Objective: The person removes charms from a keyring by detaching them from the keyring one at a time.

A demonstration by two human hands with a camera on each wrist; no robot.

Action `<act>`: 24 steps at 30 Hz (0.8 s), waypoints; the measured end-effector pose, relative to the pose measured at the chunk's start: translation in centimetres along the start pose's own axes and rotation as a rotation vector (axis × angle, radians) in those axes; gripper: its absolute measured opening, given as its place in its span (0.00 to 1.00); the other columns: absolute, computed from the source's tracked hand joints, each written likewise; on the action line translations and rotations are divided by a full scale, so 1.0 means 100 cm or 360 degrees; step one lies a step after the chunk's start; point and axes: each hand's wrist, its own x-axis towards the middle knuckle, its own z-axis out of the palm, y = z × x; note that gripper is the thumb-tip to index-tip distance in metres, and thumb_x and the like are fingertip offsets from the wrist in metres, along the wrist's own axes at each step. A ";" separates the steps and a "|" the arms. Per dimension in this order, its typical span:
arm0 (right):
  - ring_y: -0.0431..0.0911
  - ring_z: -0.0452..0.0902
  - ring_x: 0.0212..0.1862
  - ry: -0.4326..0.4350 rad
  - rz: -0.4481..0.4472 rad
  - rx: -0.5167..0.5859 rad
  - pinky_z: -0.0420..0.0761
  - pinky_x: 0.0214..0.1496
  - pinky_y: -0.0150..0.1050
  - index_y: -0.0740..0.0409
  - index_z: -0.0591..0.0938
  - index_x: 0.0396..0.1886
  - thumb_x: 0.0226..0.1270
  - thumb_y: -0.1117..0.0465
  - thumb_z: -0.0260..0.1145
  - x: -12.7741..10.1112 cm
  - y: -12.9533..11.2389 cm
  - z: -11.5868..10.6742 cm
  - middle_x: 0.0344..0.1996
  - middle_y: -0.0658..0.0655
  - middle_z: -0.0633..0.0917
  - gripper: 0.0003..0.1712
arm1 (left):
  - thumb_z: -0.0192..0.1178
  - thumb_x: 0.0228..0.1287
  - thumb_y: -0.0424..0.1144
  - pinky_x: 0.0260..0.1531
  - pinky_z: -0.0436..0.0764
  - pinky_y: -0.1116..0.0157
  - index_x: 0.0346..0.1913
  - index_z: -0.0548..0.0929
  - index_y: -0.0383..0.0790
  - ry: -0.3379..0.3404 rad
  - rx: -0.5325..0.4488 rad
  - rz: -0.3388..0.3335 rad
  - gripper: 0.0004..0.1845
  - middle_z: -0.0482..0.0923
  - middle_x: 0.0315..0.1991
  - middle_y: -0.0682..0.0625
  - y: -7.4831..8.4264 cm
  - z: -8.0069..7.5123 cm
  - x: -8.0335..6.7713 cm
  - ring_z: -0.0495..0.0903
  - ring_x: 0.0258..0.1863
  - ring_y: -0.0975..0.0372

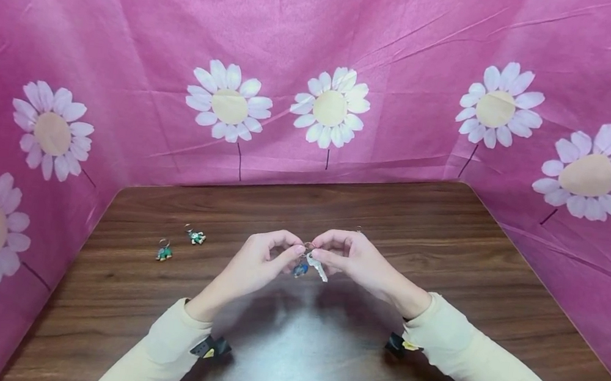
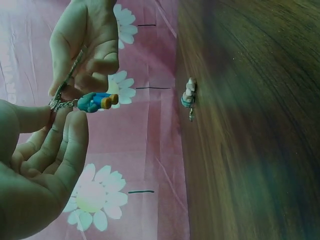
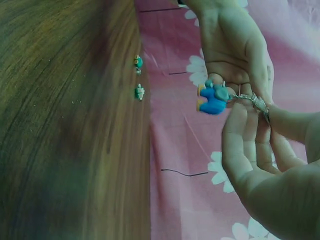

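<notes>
Keyring (image 1: 308, 247) pinched between both hands (image 1: 254, 262) (image 1: 356, 260), blue charm (image 1: 300, 269) and key (image 1: 319, 269) dangling above table (image 1: 444, 240)

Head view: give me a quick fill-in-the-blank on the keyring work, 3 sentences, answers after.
1. Both hands pinch a metal ring that carries a silver key and a small ____ charm.
2. ____ more charms lie on the table, nearer the left hand.
3. The backdrop behind the right hand is pink with white ____.

Missing words: blue; two; flowers
</notes>
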 end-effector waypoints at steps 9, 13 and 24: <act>0.46 0.86 0.38 0.0087 0.0051 0.0273 0.87 0.43 0.44 0.70 0.82 0.50 0.71 0.66 0.67 -0.001 0.008 0.000 0.40 0.58 0.89 0.13 | 0.65 0.72 0.41 0.38 0.88 0.55 0.45 0.88 0.40 0.0006 -0.0187 -0.0001 0.09 0.89 0.38 0.51 -0.006 0.007 -0.004 0.89 0.35 0.57; 0.45 0.86 0.39 0.0066 0.0042 0.0319 0.87 0.43 0.43 0.68 0.83 0.50 0.71 0.66 0.67 0.000 0.005 0.000 0.40 0.58 0.89 0.12 | 0.66 0.71 0.40 0.31 0.87 0.56 0.44 0.88 0.42 0.0079 -0.0112 0.0066 0.07 0.88 0.37 0.53 -0.003 0.005 -0.003 0.88 0.30 0.57; 0.47 0.85 0.31 -0.0116 -0.0112 -0.0066 0.88 0.38 0.47 0.66 0.81 0.56 0.71 0.66 0.68 0.003 -0.007 -0.010 0.36 0.62 0.87 0.16 | 0.64 0.71 0.35 0.32 0.86 0.58 0.41 0.87 0.39 0.0012 -0.0170 0.0115 0.04 0.86 0.32 0.49 0.005 -0.003 0.000 0.85 0.28 0.57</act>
